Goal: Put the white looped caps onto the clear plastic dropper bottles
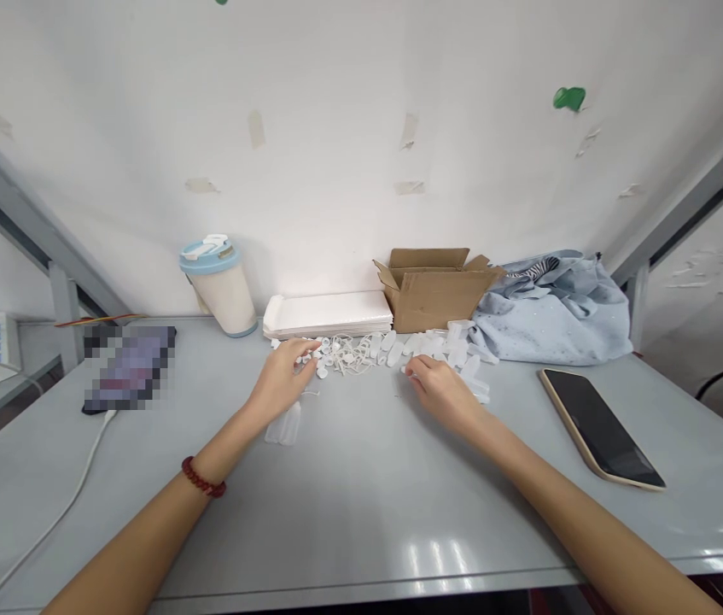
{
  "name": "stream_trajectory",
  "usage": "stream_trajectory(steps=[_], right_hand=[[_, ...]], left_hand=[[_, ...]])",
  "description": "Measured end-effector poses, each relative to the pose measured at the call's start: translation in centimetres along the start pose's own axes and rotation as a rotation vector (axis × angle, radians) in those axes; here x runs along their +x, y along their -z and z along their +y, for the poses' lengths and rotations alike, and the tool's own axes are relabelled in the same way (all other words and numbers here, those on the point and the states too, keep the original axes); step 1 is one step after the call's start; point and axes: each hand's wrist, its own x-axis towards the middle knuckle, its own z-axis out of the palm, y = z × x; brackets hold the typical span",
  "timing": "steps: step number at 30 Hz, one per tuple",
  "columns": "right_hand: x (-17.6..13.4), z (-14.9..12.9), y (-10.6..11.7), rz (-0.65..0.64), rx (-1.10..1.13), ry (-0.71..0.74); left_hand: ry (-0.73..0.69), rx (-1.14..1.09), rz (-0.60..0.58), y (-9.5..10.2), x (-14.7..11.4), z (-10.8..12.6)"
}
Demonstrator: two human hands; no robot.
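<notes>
**Tabletop Report: Both Hands at the Small White Pieces and Clear Plastic Pieces**

The left hand [281,380] is at the left end of a loose pile of small white pieces [323,372]. Its thumb and forefinger stand apart, with some of the pile showing at the gap. The right hand [441,389] is at the near edge of a heap of clear plastic pieces [457,348]. Its fingers are bent inward; whether they grip anything cannot be told (the tips are too small to read).

White strings [356,360] lie tangled between the two groups. A few more clear pieces [285,425] rest apart from the heap, just below the left hand. All of these lie on a grey tabletop [348,521].

Behind the pile lies a flat white stack [329,313]. Just to its right stands an open cardboard box [441,301], flaps up, and beside that a light blue cloth bundle [553,316]. A cup with a blue lid [224,290] stands upright left of the stack. A dark-screened phone [604,431] lies at the right; at the left, a white cable [83,487] runs to a device [127,369] (its surface is blurred out). A red bracelet [203,478] circles the left wrist.
</notes>
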Motion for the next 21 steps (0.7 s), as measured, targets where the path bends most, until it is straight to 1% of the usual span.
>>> stream_trajectory(steps=[4,7,11,14,21], right_hand=[[0.1,0.0,0.0,-0.002,0.002,0.006],[0.1,-0.1,0.0,-0.008,-0.004,0.004],[0.1,-0.1,-0.1,-0.012,-0.006,0.006],[0.1,0.0,-0.1,-0.012,-0.004,0.006],[0.1,0.0,-0.2,-0.009,0.013,0.000]], left_hand=[[-0.154,0.074,-0.060,-0.4,0.0,0.0],[-0.204,0.122,-0.075,-0.9,0.2,-0.3],[-0.173,0.170,-0.046,-1.6,0.7,-0.9],[-0.131,0.172,-0.026,-1.7,0.9,-0.9],[-0.003,0.063,0.012,-0.7,0.9,-0.2]])
